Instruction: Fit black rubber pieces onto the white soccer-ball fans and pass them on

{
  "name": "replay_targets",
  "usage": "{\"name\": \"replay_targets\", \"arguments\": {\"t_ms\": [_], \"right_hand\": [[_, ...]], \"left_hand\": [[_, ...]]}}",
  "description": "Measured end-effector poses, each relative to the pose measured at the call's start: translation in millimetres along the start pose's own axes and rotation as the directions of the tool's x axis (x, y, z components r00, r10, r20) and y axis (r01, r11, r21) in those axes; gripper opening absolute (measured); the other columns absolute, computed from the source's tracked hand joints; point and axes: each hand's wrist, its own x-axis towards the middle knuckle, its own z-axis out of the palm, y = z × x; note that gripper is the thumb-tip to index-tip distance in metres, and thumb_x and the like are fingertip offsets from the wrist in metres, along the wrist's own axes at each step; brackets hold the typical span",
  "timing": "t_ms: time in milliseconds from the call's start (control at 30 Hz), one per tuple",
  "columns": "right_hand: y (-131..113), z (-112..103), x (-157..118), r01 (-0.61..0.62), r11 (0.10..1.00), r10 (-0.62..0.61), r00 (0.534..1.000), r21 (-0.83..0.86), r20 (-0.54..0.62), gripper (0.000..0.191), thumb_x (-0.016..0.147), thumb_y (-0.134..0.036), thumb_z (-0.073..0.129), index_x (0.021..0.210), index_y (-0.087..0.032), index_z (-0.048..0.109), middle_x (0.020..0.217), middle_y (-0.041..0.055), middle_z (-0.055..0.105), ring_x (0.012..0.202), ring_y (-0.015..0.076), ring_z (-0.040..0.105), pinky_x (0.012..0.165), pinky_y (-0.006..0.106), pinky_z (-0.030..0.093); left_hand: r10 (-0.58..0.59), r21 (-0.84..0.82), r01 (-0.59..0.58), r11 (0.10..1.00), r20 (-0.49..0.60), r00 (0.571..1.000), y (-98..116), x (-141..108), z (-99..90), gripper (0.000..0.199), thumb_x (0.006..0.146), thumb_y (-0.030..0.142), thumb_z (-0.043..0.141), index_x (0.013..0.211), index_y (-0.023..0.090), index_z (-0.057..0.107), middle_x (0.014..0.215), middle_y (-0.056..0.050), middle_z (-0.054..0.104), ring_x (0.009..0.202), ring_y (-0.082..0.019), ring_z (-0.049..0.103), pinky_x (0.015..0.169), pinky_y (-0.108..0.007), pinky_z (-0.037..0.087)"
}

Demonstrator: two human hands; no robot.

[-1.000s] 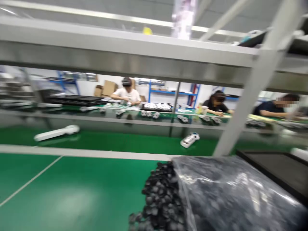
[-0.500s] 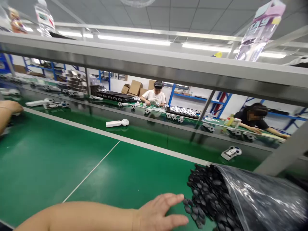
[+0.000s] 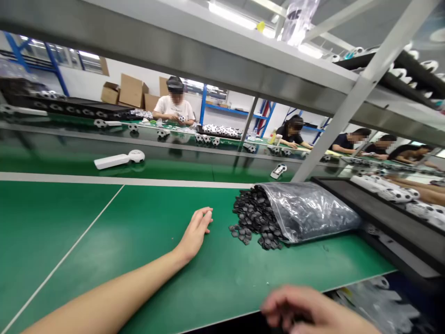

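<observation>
My left hand (image 3: 197, 230) rests on the green tabletop with its fingers loosely stretched and nothing visible in them. To its right, small black plastic pieces (image 3: 255, 213) spill in a heap from the mouth of a clear plastic bag (image 3: 309, 211). A gap separates my fingertips from the nearest pieces. My right hand (image 3: 299, 304) is at the table's front edge, below the bag. Motion blurs its bent fingers, so I cannot make out whether they hold anything.
Beyond a pale strip, a white handled piece with a round head (image 3: 120, 159) and a smaller open one (image 3: 278, 171) lie on a dark green surface. Black trays of white parts (image 3: 385, 188) stand at right. A metal post (image 3: 361, 93) rises behind the bag. Several people work opposite.
The view has swung right. My left hand has drawn back from the black pieces, and my right hand has come into view at the lower right.
</observation>
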Motion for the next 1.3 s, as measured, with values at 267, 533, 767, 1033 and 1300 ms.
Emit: {"name": "replay_targets", "arguments": {"t_ms": [267, 533, 767, 1033, 1300], "right_hand": [[-13, -57, 134, -0.200, 0.679, -0.256, 0.838, -0.707, -0.482, 0.022, 0.086, -0.028, 0.044, 0.103, -0.022, 0.057, 0.101, 0.0037, 0.060, 0.095, 0.0158, 0.055, 0.079, 0.025, 0.042], [23, -72, 194, -0.267, 0.484, -0.297, 0.846, -0.834, -0.443, 0.019, 0.082, -0.016, 0.047, 0.091, -0.019, 0.064, 0.088, 0.0082, 0.061, 0.087, 0.0217, 0.058, 0.065, 0.028, 0.043], [38, -72, 198, -0.236, 0.459, -0.343, 0.843, -0.857, -0.415, 0.026, 0.086, -0.016, 0.038, 0.094, -0.017, 0.063, 0.088, 0.0079, 0.059, 0.084, 0.0227, 0.059, 0.065, 0.031, 0.045], [45, -76, 202, -0.234, 0.477, -0.345, 0.837, -0.847, -0.425, 0.032, 0.086, -0.014, 0.033, 0.105, -0.016, 0.059, 0.096, 0.0099, 0.059, 0.086, 0.0217, 0.060, 0.066, 0.029, 0.046], [48, -82, 199, -0.240, 0.525, -0.337, 0.822, -0.816, -0.459, 0.035, 0.084, -0.010, 0.033, 0.107, -0.016, 0.058, 0.094, 0.0088, 0.060, 0.084, 0.0205, 0.060, 0.070, 0.030, 0.046]], "left_hand": [[-0.056, -0.002, 0.056, 0.998, -0.052, 0.997, -2, 5, 5.1, 0.045, 0.085, 0.053, 0.032, 0.111, 0.020, 0.047, 0.106, -0.007, 0.050, 0.092, -0.018, 0.052, 0.070, -0.027, 0.046], [-0.048, -0.035, 0.046, 0.998, -0.054, 0.997, 0, 3, 6.4, 0.041, 0.085, 0.051, 0.033, 0.110, 0.021, 0.047, 0.111, -0.006, 0.045, 0.091, -0.016, 0.050, 0.071, -0.026, 0.045], [-0.039, -0.030, 0.037, 0.999, -0.050, 0.998, 0, 3, 7.4, 0.039, 0.086, 0.049, 0.032, 0.110, 0.022, 0.047, 0.116, -0.006, 0.042, 0.092, -0.016, 0.048, 0.072, -0.027, 0.044], [0.015, 0.041, -0.014, 0.999, -0.015, 1.000, -7, 4, 7.9, 0.035, 0.086, 0.045, 0.038, 0.111, 0.022, 0.045, 0.122, -0.008, 0.037, 0.094, -0.015, 0.048, 0.072, -0.026, 0.046], [0.248, 0.858, -0.016, 0.513, -0.130, 0.960, -12, 103, -70.5, 0.047, 0.080, 0.042, 0.049, 0.120, 0.020, 0.039, 0.131, -0.007, 0.037, 0.121, -0.018, 0.034, 0.098, -0.030, 0.034]]}}
